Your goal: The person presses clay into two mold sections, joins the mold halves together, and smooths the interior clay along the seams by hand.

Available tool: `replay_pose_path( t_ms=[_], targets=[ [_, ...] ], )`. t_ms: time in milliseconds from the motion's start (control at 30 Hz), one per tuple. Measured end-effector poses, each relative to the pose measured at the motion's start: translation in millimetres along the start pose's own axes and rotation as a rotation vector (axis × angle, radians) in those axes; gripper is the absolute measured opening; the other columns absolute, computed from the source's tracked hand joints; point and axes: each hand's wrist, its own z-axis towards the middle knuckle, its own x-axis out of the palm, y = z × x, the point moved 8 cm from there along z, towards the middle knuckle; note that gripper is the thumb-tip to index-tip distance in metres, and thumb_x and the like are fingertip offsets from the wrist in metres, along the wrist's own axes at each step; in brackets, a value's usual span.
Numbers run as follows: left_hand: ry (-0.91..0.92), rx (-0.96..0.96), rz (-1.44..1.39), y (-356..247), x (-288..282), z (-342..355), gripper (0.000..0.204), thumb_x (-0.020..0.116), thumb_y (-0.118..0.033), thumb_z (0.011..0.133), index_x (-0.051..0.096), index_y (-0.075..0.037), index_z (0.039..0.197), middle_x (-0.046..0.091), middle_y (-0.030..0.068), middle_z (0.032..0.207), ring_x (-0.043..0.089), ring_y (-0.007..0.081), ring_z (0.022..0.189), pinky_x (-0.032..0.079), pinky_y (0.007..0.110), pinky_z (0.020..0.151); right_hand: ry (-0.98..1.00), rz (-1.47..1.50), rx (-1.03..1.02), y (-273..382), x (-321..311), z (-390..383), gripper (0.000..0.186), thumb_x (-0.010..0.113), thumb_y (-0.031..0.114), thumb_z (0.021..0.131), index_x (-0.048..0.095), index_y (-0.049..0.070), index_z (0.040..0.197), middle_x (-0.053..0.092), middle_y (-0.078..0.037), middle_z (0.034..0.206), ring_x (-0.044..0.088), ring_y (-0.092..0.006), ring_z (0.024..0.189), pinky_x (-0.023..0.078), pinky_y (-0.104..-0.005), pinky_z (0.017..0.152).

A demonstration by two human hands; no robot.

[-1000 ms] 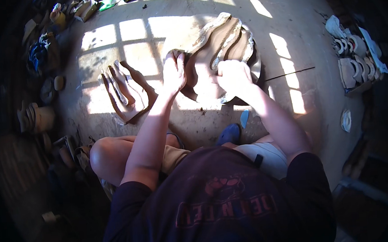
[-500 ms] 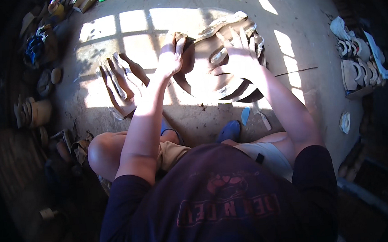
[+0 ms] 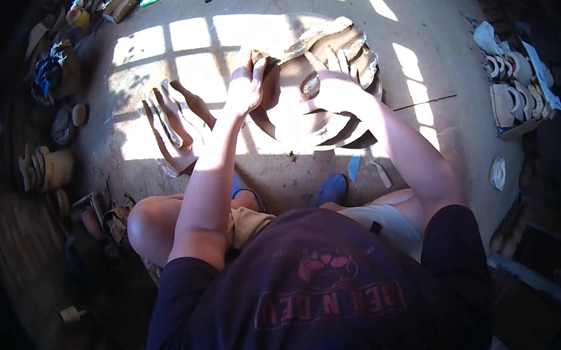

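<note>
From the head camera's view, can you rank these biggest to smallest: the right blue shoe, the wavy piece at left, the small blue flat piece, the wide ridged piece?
1. Wide ridged piece
2. Wavy piece
3. Right blue shoe
4. Blue flat piece

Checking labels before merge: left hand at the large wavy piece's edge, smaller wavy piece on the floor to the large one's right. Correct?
Wrong side: head view shows the smaller wavy piece left of the large wavy piece. The rest stands.
</note>
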Motion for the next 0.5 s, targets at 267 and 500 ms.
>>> replay_pose_path(
  t_ms=[267, 500],
  targets=[
    [0.009, -0.005, 0.006, 13.0, 0.7, 4.6, 0.047, 0.051, -0.040, 0.111, 0.059, -0.004, 0.141, 0.070, 0.0294, 0.124, 0.066, 0.0492, 0.116, 0.052, 0.052, 0.099, -0.017, 0.049, 0.035, 5.5, 3.5, -3.6, 0.130, 0.090, 0.054, 0.072, 0.016, 0.019, 0.172, 0.015, -0.031, 0.174, 0.011, -0.0496, 0.162, 0.011, -0.0642, 0.130],
    [0.007, 0.022, -0.042, 1.7, 2.9, 3.4, 0.043, 0.051, -0.035, 0.110, 0.063, 0.002, 0.129, 0.069, 0.0340, 0.112, 0.065, 0.0533, 0.105, 0.052, 0.055, 0.092, 0.314, 0.044, 0.044, -22.5, 8.1, 7.3, 0.107, 0.091, 0.056, 0.069, 0.042, 0.013, 0.153, 0.052, -0.022, 0.149, 0.048, -0.0411, 0.140, 0.035, -0.0568, 0.118]
  ],
)
